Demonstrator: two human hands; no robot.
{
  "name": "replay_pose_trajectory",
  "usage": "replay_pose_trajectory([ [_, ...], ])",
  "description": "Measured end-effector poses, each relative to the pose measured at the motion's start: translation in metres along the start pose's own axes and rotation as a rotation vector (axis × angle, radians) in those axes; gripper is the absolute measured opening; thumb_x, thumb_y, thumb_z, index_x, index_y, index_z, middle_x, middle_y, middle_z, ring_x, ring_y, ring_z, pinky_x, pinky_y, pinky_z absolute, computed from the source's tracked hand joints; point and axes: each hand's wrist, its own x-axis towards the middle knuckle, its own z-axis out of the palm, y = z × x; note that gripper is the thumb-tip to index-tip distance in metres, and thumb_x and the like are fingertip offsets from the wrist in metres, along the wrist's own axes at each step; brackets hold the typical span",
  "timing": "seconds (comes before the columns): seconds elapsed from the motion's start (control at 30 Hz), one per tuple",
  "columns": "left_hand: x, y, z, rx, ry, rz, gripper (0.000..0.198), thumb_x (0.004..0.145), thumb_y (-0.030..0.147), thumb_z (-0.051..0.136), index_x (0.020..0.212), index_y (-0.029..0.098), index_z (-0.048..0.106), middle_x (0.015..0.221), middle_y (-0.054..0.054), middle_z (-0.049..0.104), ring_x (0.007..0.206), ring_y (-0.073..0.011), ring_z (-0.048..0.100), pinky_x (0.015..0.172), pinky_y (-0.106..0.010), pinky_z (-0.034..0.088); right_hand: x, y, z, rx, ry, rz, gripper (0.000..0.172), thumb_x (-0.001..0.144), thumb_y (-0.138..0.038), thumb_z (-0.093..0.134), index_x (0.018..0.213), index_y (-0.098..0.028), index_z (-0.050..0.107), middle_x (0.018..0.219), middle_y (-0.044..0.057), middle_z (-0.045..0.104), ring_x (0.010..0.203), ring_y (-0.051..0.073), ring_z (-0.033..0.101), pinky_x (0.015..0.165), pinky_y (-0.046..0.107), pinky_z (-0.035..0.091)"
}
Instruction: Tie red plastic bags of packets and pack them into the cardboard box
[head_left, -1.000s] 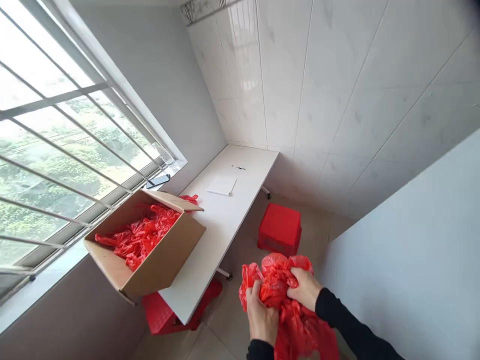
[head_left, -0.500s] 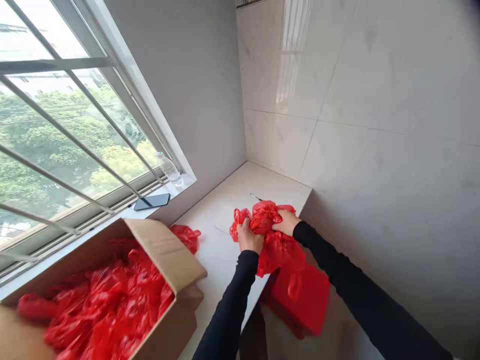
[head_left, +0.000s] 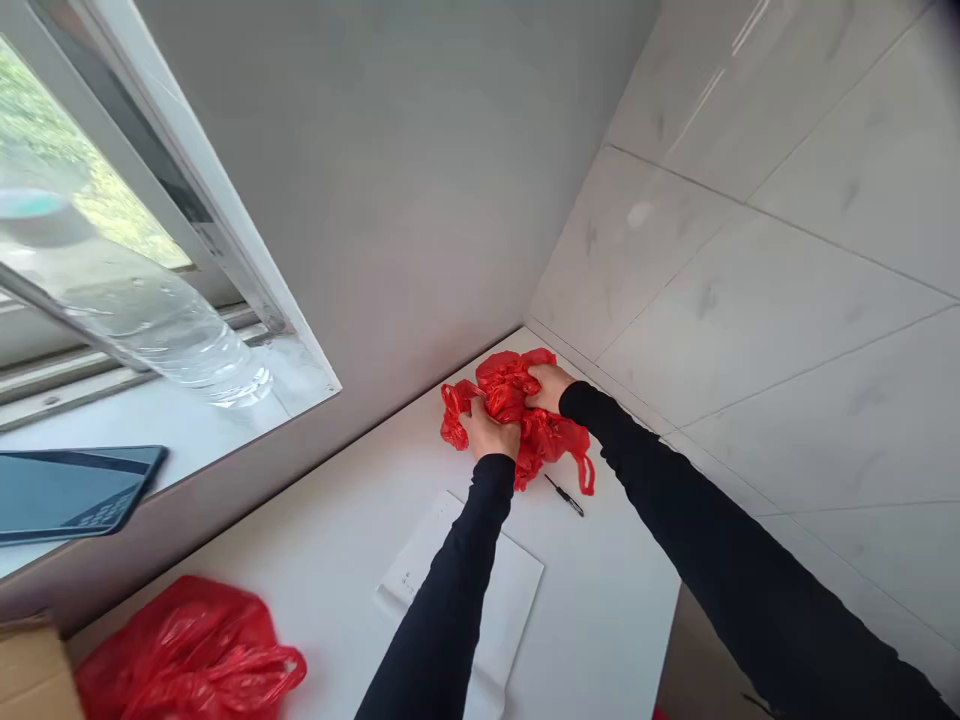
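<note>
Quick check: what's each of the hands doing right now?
Left hand: closed on the red plastic bundle, fingertips partly hidden.
Right hand: closed on the same bundle, fingertips also partly hidden.

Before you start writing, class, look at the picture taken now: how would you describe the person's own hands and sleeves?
The left hand and right hand are both ungloved. The left sleeve is black, long and close-fitting, reaching the wrist. The right sleeve matches it. No print or logo shows on either one.
</note>
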Motion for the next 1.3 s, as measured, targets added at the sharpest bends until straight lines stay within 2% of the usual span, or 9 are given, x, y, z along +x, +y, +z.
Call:
replay_pose_trajectory([
  [0.33,0.03,-0.025,0.022,-0.05,-0.033,-0.004,0.058,0.091,0.029,0.065,0.144,0.021,0.042,0.141,-0.013,0.05,0.118,-0.0281,0.058,0.097,-0.049,0.051,0.035,0.015,0.016,-0.055,0.109,-0.018,0.053,0.087,-0.044,0.066,0.134,-0.022,0.053,0.121,0.01,0.064,0.105,0.026,0.063,0.092,0.047,0.051],
  [0.47,0.019,-0.014,0.011,0.013,-0.056,0.04,0.071,0.085,0.025,0.069,0.149,0.021,0.037,0.143,-0.015,0.051,0.129,-0.0337,0.051,0.104,-0.057,0.043,-0.021,0.034,0.017,0.061,0.363,-0.042,0.063,0.093,-0.044,0.052,0.15,-0.027,0.032,0.145,0.009,0.051,0.13,0.025,0.05,0.106,0.04,0.044],
  [0.57,0.003,0.0,-0.002,0.048,-0.012,0.069,0.073,0.08,0.02,0.07,0.147,0.015,0.042,0.144,-0.02,0.051,0.137,-0.0373,0.042,0.112,-0.058,0.033,-0.108,0.063,0.06,0.119,0.546,0.099,0.052,0.101,-0.035,0.027,0.151,-0.02,0.029,0.146,0.014,0.049,0.129,0.022,0.051,0.104,0.041,0.047],
  [0.67,-0.036,-0.002,-0.016,0.054,0.093,0.102,0.066,0.081,0.018,0.064,0.144,0.011,0.045,0.15,-0.02,0.043,0.145,-0.0325,0.03,0.12,-0.047,0.023,-0.207,0.093,0.136,0.125,0.622,0.256,0.051,0.099,-0.032,0.024,0.144,-0.014,0.04,0.131,0.02,0.059,0.123,0.029,0.055,0.1,0.052,0.048],
  [0.8,-0.144,-0.04,-0.035,0.082,0.208,0.078,0.047,0.084,0.016,0.051,0.132,0.015,0.052,0.133,-0.016,0.057,0.132,-0.0271,0.047,0.114,-0.046,0.034,-0.299,0.113,0.216,0.115,0.571,0.306,0.048,0.098,-0.034,0.031,0.137,-0.014,0.05,0.137,0.022,0.055,0.133,0.034,0.045,0.103,0.059,0.044],
  [0.93,-0.276,-0.08,-0.056,0.142,0.232,0.096,0.038,0.088,0.017,0.047,0.126,0.019,0.053,0.128,-0.014,0.06,0.125,-0.0257,0.054,0.105,-0.045,0.046,-0.326,0.121,0.239,0.127,0.519,0.282,0.048,0.099,-0.033,0.033,0.142,-0.015,0.048,0.151,0.019,0.042,0.144,0.033,0.032,0.114,0.059,0.031],
  [1.03,-0.342,-0.102,-0.081,0.198,0.212,0.113,0.035,0.092,0.019,0.047,0.125,0.022,0.054,0.125,-0.012,0.061,0.121,-0.0239,0.058,0.101,-0.042,0.05,-0.328,0.123,0.241,0.127,0.512,0.285,0.05,0.099,-0.032,0.033,0.144,-0.016,0.045,0.153,0.018,0.04,0.145,0.033,0.03,0.116,0.059,0.028],
  [1.13,-0.366,-0.123,-0.119,0.248,0.29,0.1,0.038,0.092,0.022,0.049,0.129,0.02,0.05,0.128,-0.015,0.054,0.123,-0.0261,0.054,0.102,-0.045,0.05,-0.329,0.122,0.241,0.084,0.499,0.313,0.051,0.099,-0.031,0.033,0.146,-0.014,0.044,0.155,0.017,0.037,0.146,0.033,0.028,0.117,0.057,0.026],
  [1.3,-0.356,-0.155,-0.166,0.311,0.321,0.082,0.043,0.091,0.023,0.053,0.133,0.018,0.049,0.135,-0.014,0.05,0.132,-0.0273,0.045,0.11,-0.048,0.041,-0.333,0.124,0.24,-0.04,0.439,0.337,0.053,0.1,-0.028,0.029,0.152,-0.02,0.035,0.161,0.009,0.028,0.149,0.028,0.021,0.119,0.051,0.025],
])
